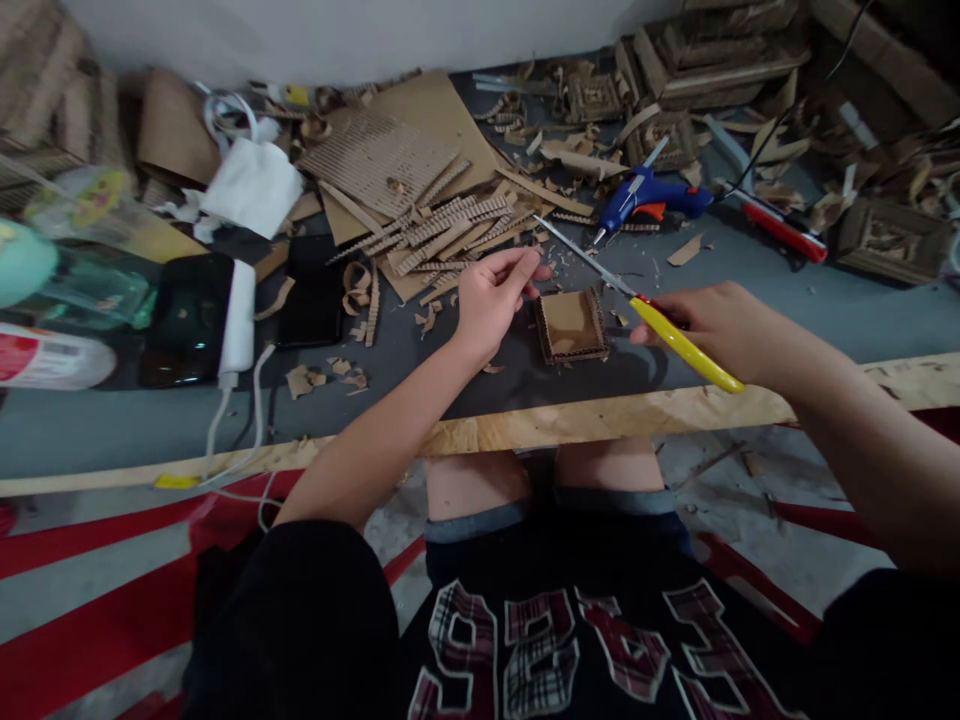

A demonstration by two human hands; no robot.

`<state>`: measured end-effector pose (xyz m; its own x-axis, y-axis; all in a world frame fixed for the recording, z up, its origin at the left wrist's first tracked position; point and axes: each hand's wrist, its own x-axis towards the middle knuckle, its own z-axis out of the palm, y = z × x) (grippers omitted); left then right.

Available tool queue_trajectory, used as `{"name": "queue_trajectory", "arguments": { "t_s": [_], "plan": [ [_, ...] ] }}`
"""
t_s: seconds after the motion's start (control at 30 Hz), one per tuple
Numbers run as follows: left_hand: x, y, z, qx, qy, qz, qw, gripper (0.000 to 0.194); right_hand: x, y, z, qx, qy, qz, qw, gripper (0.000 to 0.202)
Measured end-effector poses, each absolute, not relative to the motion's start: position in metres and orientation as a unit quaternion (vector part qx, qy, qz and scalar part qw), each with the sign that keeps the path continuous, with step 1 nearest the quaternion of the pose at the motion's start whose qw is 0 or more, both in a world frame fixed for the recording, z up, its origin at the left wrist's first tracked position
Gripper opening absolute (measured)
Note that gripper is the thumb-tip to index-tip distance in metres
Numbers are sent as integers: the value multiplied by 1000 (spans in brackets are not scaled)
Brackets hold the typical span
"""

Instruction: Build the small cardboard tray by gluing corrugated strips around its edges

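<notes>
My right hand [709,325] is closed around the yellow handle of a pair of scissors [679,343], whose long metal blades point up and to the left. Left of the blades is my left hand [499,295], its thumb and fingers pinched together; whatever lies between the fingertips is too small to make out. Between my two hands a small square cardboard tray [572,325] with corrugated walls lies on the dark tabletop. Beyond my left hand lies a pile of corrugated cardboard strips [457,230].
A blue glue gun [649,197] and a red-handled cutter [784,232] lie behind my right hand. Cardboard sheets [435,110] are at the back. Phones [187,318], a white cable and bottles [56,355] stand or lie at left. A wooden edge [525,427] borders the table.
</notes>
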<state>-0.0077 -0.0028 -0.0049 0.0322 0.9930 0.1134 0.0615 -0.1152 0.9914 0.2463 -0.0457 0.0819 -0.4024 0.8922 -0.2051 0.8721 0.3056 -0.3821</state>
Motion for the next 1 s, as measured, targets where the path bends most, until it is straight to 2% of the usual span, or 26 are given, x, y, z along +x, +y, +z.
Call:
{"name": "queue_trajectory", "arguments": {
  "t_s": [0.1,0.37,0.47,0.57,0.67,0.73,0.77,0.87,1.0],
  "plan": [
    [-10,2,-13,563,474,521,432,46,262,-47,86,-603,-784,123,-80,74],
    [-11,11,-28,600,455,495,433,44,321,-33,84,-733,-657,26,-178,89],
    [-11,11,-29,606,449,493,435,47,338,-27,88,-719,-671,13,-180,72],
    [-11,7,-24,625,449,476,425,46,334,-30,89,-657,-749,3,-85,57],
    [-11,-1,-14,683,442,443,377,38,296,-32,82,-607,-786,21,117,48],
    [-10,-8,-7,725,436,413,338,38,259,-27,71,-504,-835,76,205,46],
    [-10,-11,-4,737,431,404,328,39,241,-22,64,-460,-850,66,250,41],
    [-9,-15,2,749,417,398,325,43,202,-1,43,-369,-891,90,248,28],
    [-13,-10,3,729,440,410,327,48,194,20,33,-388,-876,122,258,31]
  ]
}}
